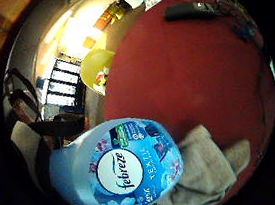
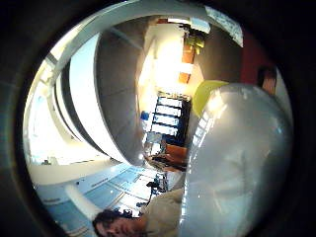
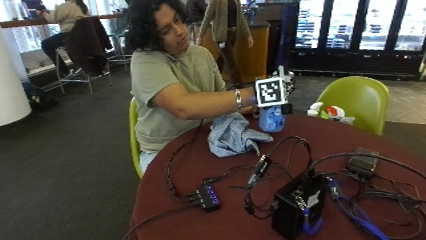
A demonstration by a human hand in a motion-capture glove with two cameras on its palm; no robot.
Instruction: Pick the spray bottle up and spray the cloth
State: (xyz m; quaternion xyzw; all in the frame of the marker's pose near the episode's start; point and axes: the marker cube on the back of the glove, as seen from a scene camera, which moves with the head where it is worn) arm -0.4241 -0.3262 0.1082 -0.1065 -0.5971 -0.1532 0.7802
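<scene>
In the outside view the person's gloved right hand (image 3: 285, 83) grips the top of a blue spray bottle (image 3: 271, 120), which stands upright just beyond the cloth. I cannot tell whether its base touches the table. The crumpled blue-grey cloth (image 3: 230, 135) lies on the dark red round table (image 3: 200, 175) in front of the person. The little finger side palm view shows the bottle's blue label (image 1: 120, 170) close up, with the cloth (image 1: 206, 169) beside it on the red tabletop (image 1: 188, 66). The bottle's pale body (image 2: 237, 163) fills one side of the thumb side palm view.
A second spray bottle with a white and red top (image 3: 327, 111) stands at the table's far edge by a green chair (image 3: 356, 96). A black box (image 3: 298, 206), a small hub (image 3: 207, 195), a black adapter (image 3: 363, 165) and many cables cover the near half.
</scene>
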